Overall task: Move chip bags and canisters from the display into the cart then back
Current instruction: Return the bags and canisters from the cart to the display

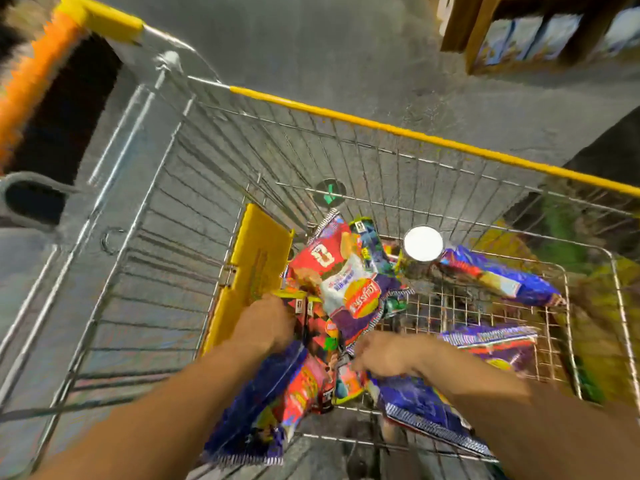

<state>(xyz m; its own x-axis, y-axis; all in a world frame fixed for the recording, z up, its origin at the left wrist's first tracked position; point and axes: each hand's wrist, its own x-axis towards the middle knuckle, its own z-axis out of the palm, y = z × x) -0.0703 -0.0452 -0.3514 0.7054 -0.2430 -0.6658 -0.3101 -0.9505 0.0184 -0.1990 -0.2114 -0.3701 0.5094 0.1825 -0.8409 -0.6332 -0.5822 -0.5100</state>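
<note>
Left hand (268,322): lower centre-left of frame, reaching down into the cart; fingers buried among the bags, apparently curled on a bag's top edge, exact hold not discernible.
Right hand (381,355): lower centre, just right of the left hand; knuckles up, fingers curled down into the pile, seemingly gripping a bag; blurred, hold uncertain.
Blue bags, near end (422,408): lower centre, lying flat beneath and on both sides of the forearms.
Red bag, near (304,393): between the two forearms, resting on the blue bags.
Red-and-purple chip bag (349,289): centre of frame, tilted up on top of the pile, just beyond both hands.
Purple bag, right (491,344): lying flat on the wire floor, right of centre.
Canister (423,244): upright, white lid facing up, centre-right, beyond the pile.
Blue bag, far (498,277): lying just right of the canister, touching it.
Yellow flap (258,268): inside the cart's left wall, beside the left hand.
Cart (408,133): wire basket with yellow rim, filling the frame's middle.
Handle (38,77): orange and yellow, upper left.
Display (540,32): wooden frame, upper right, well apart from the cart; contents blurred.
</note>
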